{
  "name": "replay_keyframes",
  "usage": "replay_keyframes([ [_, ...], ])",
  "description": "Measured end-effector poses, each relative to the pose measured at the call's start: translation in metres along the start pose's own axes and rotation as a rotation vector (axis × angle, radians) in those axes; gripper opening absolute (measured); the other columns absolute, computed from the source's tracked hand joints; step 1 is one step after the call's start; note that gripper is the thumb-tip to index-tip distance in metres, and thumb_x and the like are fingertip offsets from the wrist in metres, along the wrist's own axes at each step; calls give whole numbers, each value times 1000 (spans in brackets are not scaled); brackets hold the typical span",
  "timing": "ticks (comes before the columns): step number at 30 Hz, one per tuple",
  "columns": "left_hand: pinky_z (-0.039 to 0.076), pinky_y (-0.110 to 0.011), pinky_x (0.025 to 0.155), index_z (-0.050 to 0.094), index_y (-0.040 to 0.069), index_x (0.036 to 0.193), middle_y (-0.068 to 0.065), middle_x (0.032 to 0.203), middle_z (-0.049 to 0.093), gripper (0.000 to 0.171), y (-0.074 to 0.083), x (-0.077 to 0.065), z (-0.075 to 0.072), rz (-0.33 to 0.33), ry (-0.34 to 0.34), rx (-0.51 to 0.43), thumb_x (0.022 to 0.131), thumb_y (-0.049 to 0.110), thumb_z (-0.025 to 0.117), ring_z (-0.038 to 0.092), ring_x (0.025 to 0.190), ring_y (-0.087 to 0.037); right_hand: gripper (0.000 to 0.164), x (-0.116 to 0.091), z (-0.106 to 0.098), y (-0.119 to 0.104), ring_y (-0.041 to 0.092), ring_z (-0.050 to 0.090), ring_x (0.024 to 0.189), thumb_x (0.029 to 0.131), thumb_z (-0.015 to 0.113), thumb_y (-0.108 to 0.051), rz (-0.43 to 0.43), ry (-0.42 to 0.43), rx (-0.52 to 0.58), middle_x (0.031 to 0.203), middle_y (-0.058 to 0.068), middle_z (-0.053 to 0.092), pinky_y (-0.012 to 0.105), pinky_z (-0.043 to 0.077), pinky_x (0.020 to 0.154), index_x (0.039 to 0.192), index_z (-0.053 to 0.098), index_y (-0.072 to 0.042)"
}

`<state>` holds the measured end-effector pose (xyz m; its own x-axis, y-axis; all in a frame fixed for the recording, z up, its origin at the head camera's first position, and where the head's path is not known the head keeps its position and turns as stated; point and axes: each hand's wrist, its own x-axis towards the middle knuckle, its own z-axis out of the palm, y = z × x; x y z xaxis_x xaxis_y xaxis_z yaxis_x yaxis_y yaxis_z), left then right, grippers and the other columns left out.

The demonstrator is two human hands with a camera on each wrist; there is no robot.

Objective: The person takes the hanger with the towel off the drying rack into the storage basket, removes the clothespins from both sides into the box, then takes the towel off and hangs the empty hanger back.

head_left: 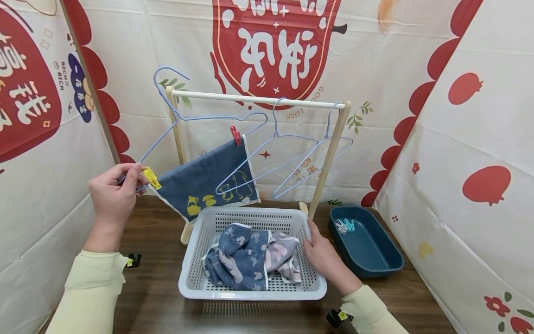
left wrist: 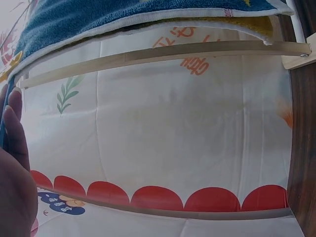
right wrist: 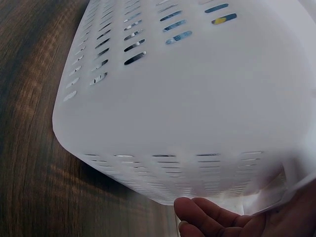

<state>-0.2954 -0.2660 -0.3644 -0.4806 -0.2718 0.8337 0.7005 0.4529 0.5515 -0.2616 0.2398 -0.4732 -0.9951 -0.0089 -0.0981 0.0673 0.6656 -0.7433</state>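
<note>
My left hand pinches the lower corner of a blue wire hanger, held tilted with its hook above the left end of the rod. A dark blue towel with yellow figures hangs from it by a yellow clothespin and a red clothespin. In the left wrist view, the towel crosses the top beside my fingers. My right hand grips the right rim of a white plastic basket; its fingers curl under the rim. Crumpled patterned cloths lie inside the basket.
A wooden drying rack stands behind the basket, with two blue wire hangers on its rod at the right. To the right sits a dark blue tray with several clothespins. Printed cloth walls surround the table.
</note>
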Motion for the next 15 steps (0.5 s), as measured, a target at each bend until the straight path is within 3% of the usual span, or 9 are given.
replay_keyframes([
  [8, 58, -15, 69, 79, -13, 109, 14, 87, 77, 11, 6, 0, -2, 5, -37, -63, 102, -5, 76, 73, 71, 0, 70, 0, -1, 0, 31, 80, 92, 116, 44, -20, -10, 7, -3, 153, 38, 53, 46, 66, 58, 178, 11, -17],
  [15, 59, -17, 66, 79, -14, 104, 5, 81, 77, 8, 12, 1, -4, -1, -69, -139, 102, -9, 74, 72, 66, -5, 70, 2, 0, 1, 31, 80, 94, 116, 43, -19, -6, 12, -30, 155, 38, 52, 45, 66, 60, 178, 12, -17],
])
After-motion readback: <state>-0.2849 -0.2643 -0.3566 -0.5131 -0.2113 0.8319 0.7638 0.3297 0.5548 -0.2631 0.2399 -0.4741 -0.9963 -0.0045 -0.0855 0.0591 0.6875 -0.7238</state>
